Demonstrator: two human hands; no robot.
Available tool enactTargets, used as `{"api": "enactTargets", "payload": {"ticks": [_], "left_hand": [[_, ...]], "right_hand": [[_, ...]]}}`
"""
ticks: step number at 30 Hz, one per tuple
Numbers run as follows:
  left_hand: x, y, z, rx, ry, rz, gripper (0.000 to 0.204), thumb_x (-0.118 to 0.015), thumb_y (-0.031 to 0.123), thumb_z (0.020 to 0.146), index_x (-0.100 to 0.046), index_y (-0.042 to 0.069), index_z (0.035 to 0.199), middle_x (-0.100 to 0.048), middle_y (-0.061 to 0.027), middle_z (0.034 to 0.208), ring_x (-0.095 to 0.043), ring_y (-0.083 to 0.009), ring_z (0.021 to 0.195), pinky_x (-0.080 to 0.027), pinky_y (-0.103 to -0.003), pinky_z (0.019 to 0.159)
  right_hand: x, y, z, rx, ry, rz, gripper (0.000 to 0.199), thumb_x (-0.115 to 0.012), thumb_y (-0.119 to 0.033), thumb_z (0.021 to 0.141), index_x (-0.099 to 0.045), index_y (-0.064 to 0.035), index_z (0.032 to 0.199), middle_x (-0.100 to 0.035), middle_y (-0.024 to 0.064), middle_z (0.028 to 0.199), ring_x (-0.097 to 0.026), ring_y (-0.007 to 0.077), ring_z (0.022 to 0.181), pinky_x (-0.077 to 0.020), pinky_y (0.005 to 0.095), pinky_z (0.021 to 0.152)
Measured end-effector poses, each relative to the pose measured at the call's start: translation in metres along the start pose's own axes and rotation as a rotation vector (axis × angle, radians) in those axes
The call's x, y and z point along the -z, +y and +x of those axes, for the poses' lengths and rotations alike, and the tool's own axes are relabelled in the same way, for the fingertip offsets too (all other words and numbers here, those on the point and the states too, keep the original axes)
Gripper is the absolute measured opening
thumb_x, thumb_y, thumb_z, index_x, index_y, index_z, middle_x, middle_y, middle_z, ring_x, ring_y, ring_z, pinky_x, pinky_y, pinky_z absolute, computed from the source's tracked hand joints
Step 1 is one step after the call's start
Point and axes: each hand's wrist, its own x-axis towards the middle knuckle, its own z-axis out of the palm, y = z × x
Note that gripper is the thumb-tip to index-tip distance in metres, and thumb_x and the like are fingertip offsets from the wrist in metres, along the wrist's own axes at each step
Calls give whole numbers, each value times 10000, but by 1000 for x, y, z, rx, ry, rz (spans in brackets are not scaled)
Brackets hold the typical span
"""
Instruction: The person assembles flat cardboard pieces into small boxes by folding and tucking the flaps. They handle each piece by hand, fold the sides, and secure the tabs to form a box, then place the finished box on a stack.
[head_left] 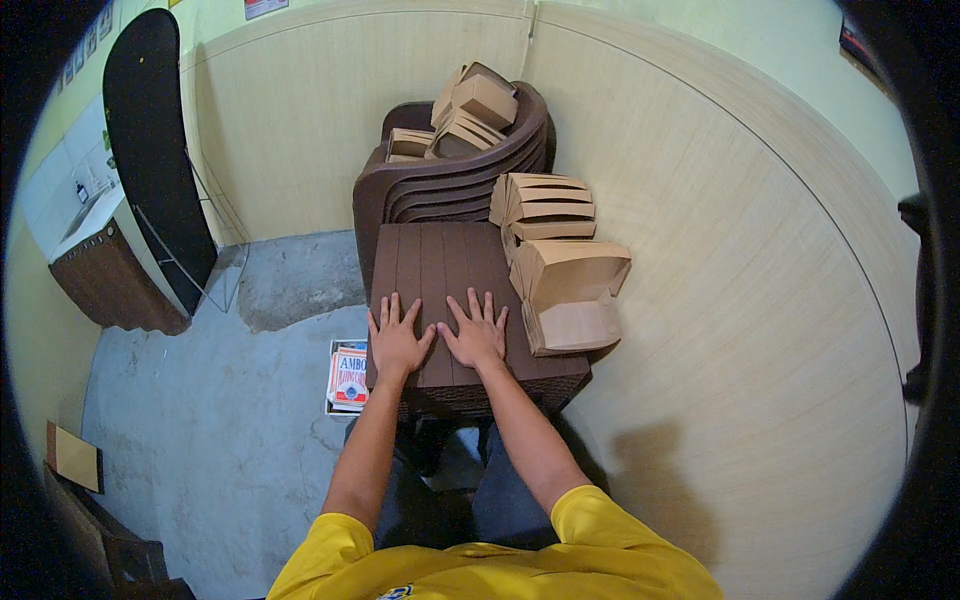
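Observation:
Both palms lie flat on the slatted brown seat (440, 262) of a stack of plastic armchairs. My left hand (399, 345) rests near the seat's left edge, fingers spread, holding nothing. Beside it, with the thumbs nearly touching, my right hand (476, 335) is spread the same way and is also bare. Along the seat's right side stand folded-up kraft paper food boxes: one open box (572, 300) nearest my right hand, and behind it a nested stack of boxes (548, 207). More kraft boxes (468, 118) lie on the chairs' backs and armrests.
Pale wood panelling (720, 250) closes in on the right and behind the chairs. A box of printed papers (348, 377) sits on the floor left of the stack. Farther left, a tall black folded board (155, 150) leans by a sink cabinet (120, 265).

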Motion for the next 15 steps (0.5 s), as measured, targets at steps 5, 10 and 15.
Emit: {"api": "enactTargets", "payload": {"ticks": [5, 10, 15], "left_hand": [[-2, -2, 0, -1, 17, -7, 714, -566, 621, 1001, -514, 266, 1617, -325, -157, 1753, -223, -325, 1649, -98, -582, 1332], [-6, -5, 0, -19, 68, -53, 701, -595, 602, 992, -540, 256, 1598, -348, -161, 1742, -242, -328, 1642, -104, -582, 1332], [-8, -7, -1, -24, 83, -72, 690, -614, 582, 986, -561, 238, 1582, -369, -168, 1729, -259, -331, 1636, -109, -584, 1331]], "right_hand": [[1, -1, 0, 0, 15, 13, 724, -425, -670, 1062, -329, -346, 1702, -159, 81, 1814, -86, 380, 1668, -52, 657, 1316], [2, -1, -1, 2, -1, 0, 724, -425, -672, 1061, -330, -348, 1702, -156, 84, 1815, -85, 379, 1668, -47, 654, 1317], [2, 0, -2, -1, 0, -1, 723, -428, -670, 1060, -335, -347, 1700, -164, 88, 1813, -90, 377, 1667, -51, 654, 1317]]}}
